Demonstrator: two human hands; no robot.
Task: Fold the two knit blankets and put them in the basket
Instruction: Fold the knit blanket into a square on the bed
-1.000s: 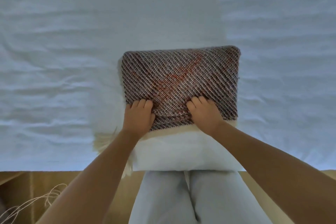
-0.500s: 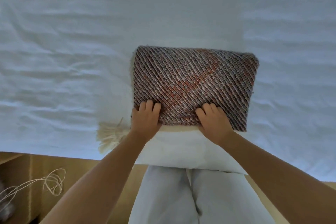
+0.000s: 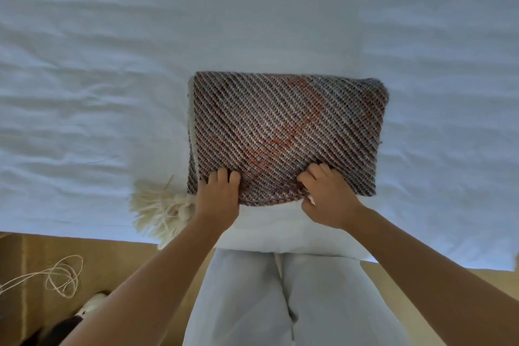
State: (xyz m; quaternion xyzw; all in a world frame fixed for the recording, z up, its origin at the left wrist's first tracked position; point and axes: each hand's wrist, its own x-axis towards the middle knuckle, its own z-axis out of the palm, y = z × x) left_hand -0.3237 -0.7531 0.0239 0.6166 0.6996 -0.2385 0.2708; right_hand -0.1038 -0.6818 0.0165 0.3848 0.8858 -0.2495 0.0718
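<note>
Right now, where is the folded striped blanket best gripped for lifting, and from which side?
Its near edge, from the person's side, hands spread apart. The striped blanket lies as a flat layered rectangle on the cream blanket; left hand and right hand grip there, which should hold layers together.

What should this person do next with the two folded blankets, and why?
Probably slip the fingers under the cream blanket and lift both as one pile. The striped knit blanket lies folded on it, and the left hand and right hand seem to grip only the striped one's near edge. No basket shows here.
</note>
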